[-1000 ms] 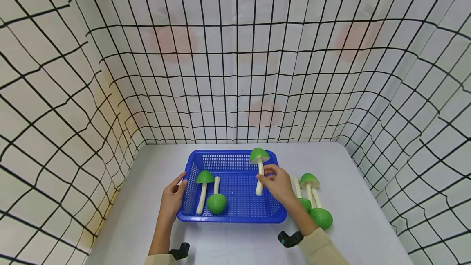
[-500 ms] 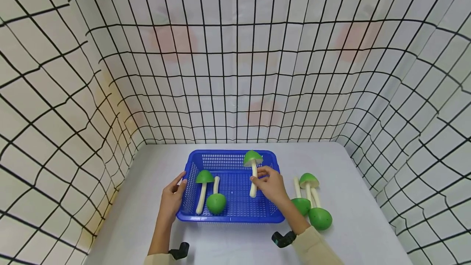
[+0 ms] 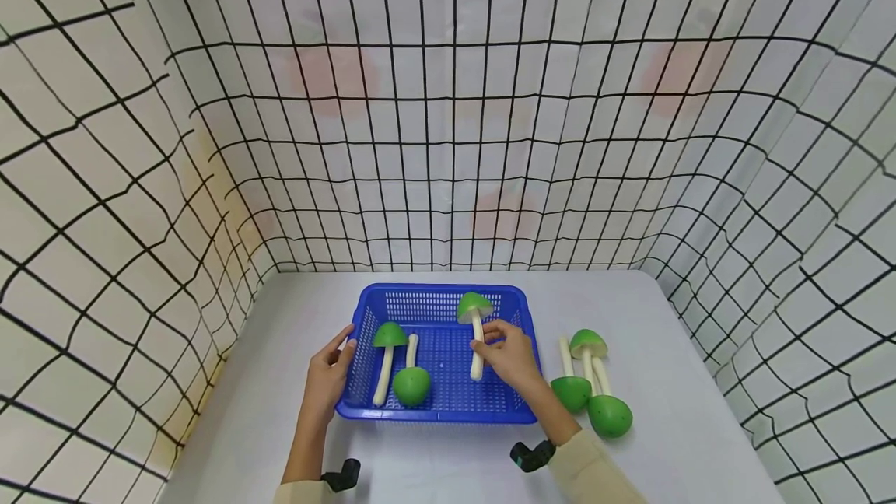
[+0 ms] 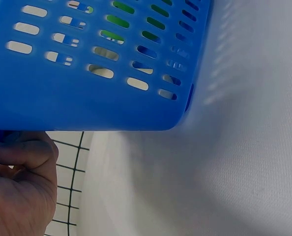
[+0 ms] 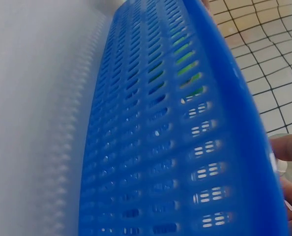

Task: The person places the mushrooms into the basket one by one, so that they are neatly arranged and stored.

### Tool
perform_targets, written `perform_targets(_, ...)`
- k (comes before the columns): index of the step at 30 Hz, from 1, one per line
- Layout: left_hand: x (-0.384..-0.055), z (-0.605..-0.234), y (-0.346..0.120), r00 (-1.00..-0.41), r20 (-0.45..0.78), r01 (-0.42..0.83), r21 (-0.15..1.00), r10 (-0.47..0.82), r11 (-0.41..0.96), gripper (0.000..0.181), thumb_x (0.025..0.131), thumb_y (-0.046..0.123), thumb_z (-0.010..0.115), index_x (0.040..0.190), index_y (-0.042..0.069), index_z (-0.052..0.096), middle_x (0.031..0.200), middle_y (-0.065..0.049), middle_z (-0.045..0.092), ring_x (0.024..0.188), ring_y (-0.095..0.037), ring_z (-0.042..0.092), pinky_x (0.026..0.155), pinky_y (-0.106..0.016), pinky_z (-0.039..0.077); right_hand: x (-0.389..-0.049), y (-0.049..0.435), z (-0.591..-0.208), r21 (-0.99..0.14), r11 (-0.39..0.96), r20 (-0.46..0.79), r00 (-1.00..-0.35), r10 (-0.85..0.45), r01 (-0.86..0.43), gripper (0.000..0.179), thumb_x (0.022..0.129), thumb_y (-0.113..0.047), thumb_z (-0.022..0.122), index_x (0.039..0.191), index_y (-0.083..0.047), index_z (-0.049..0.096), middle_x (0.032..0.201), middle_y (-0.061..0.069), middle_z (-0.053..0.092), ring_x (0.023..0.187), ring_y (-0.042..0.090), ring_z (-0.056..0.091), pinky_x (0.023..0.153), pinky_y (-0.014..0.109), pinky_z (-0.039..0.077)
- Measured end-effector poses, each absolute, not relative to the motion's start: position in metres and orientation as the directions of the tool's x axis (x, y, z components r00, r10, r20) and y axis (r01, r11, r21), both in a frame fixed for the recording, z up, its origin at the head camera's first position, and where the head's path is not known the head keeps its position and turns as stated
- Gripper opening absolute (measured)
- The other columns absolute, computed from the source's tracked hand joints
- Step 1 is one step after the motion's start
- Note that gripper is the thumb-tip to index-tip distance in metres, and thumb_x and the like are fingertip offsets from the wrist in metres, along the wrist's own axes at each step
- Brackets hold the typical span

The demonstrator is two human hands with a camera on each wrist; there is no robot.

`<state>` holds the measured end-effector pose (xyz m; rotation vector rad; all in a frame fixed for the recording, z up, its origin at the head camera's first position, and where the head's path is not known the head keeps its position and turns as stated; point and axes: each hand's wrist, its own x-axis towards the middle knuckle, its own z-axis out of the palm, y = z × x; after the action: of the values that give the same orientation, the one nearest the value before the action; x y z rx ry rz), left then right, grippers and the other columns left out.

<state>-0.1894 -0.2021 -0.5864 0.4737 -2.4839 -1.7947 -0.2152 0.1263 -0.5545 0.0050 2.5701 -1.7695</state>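
A blue plastic basket with slotted walls stands on the table. My left hand grips its left rim; the left wrist view shows the thumb and curled fingers at that rim. Over the basket's right half, my right hand pinches the pale stem of a toy mushroom, its green cap pointing away from me. Two more mushrooms lie inside on the left, one mushroom cap-away and the other mushroom cap-near. In the right wrist view the basket wall hides most of the right hand.
Right of the basket, beside my right forearm, a group of 3 mushrooms lies on the white table. A black grid net over white cloth stands behind and at both sides. Black cameras sit at the wrists.
My right hand has moved left and slightly nearer to me over the basket, carrying the mushroom. The left hand stays at the rim, and the other mushrooms lie as before.
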Motion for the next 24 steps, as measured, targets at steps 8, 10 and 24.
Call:
perform_targets(8, -0.189, -0.585, -0.202, -0.951, -0.149, -0.228, 0.930, -0.270, 0.288, 0.048, 0.095, 0.056, 0.050, 0.140, 0.040, 0.049, 0.103, -0.015, 0.057, 0.084, -0.025, 0.057, 0.068, -0.026, 0.052, -0.215, 0.120, -0.561, -0.929, 0.370, -0.041, -0.999, -0.023, 0.029, 0.027, 0.084, -0.021, 0.077, 0.106, -0.008, 0.067, 0.093, 0.009, 0.065, 0.070, 0.015, 0.068, 0.065, 0.044, 0.058)
perform_targets(10, -0.189, -0.586, -0.201, -0.951, -0.147, -0.227, 0.930, -0.272, 0.291, 0.048, 0.095, 0.056, 0.050, 0.140, 0.040, 0.049, 0.102, -0.015, 0.056, 0.084, -0.024, 0.057, 0.067, -0.026, 0.051, -0.215, 0.117, -0.562, -0.927, 0.374, -0.043, -0.999, -0.017, 0.033, 0.026, 0.083, -0.019, 0.077, 0.104, -0.008, 0.067, 0.092, 0.009, 0.065, 0.068, 0.015, 0.067, 0.064, 0.045, 0.058)
perform_targets(24, -0.189, -0.585, -0.200, -0.950, -0.139, -0.223, 0.928, -0.278, 0.297, 0.047, 0.097, 0.051, 0.050, 0.142, 0.037, 0.049, 0.103, -0.015, 0.057, 0.084, -0.024, 0.057, 0.068, -0.026, 0.053, -0.219, 0.100, -0.570, -0.912, 0.407, -0.066, -0.997, -0.042, 0.043, 0.027, 0.083, -0.019, 0.077, 0.103, -0.005, 0.067, 0.089, 0.011, 0.063, 0.060, 0.015, 0.066, 0.061, 0.044, 0.058)
